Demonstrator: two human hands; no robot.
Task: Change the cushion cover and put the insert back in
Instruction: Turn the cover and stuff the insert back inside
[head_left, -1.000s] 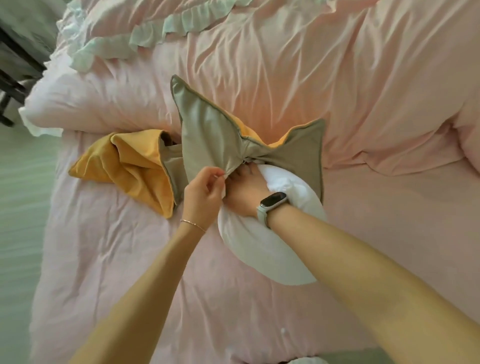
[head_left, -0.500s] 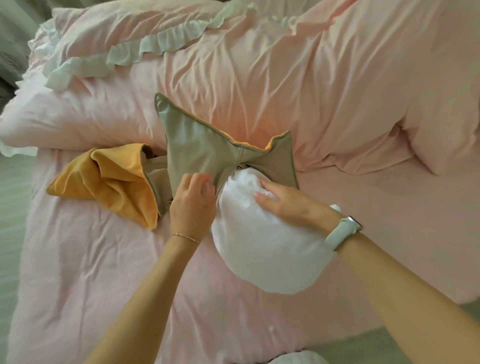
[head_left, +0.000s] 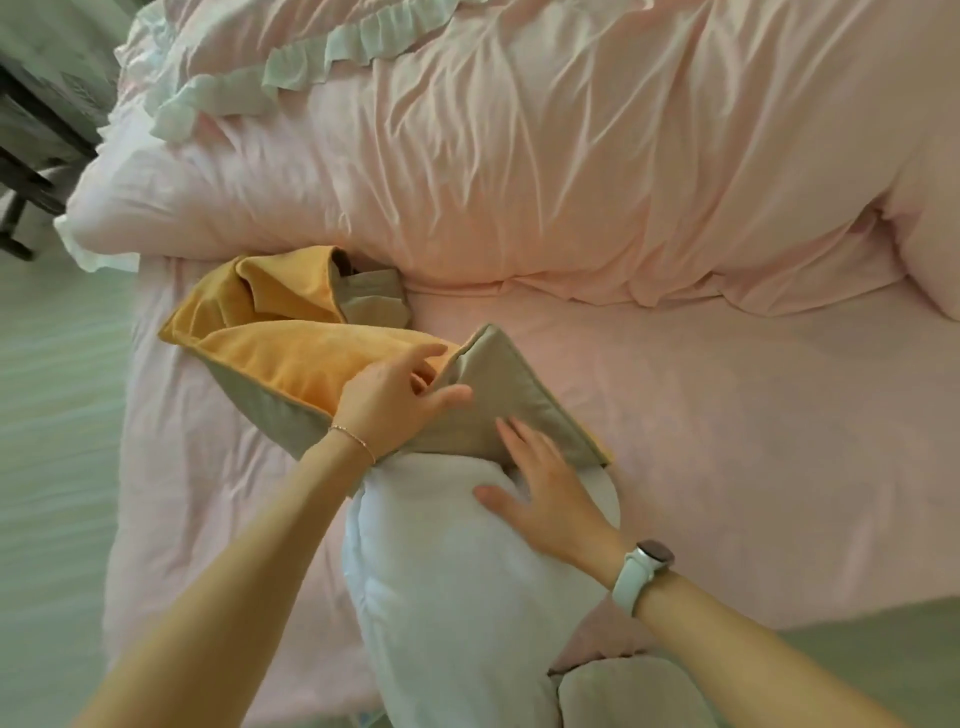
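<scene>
Head view, the only 1. Step in hand, as I judge it: feeding the white insert (head_left: 457, 587) into the beige cushion cover (head_left: 498, 410). Only the insert's top end sits under the cover's edge; most of it lies bare on the pink bed sheet (head_left: 727, 415), reaching toward the camera.

Left hand (head_left: 389, 410): forearm comes in from the lower left, thumb and fingers pinching the cover's edge near its opening, lifting it into a peak. The cover's orange side (head_left: 291, 364) folds away to the left.

Right hand (head_left: 545, 488): fingers straight and spread, palm down, pressing the insert at the cover's mouth; fingertips lie on the beige cloth. It holds nothing. A watch (head_left: 644, 571) sits on that wrist.

A 2nd orange and beige cover (head_left: 291, 291) lies crumpled just behind, against the pink duvet (head_left: 519, 156).

Next move, by my reading: hold the mouth open with the left and push the insert deeper with the right, corner first. The bulk looks wider than the opening, so it likely needs squeezing.
</scene>
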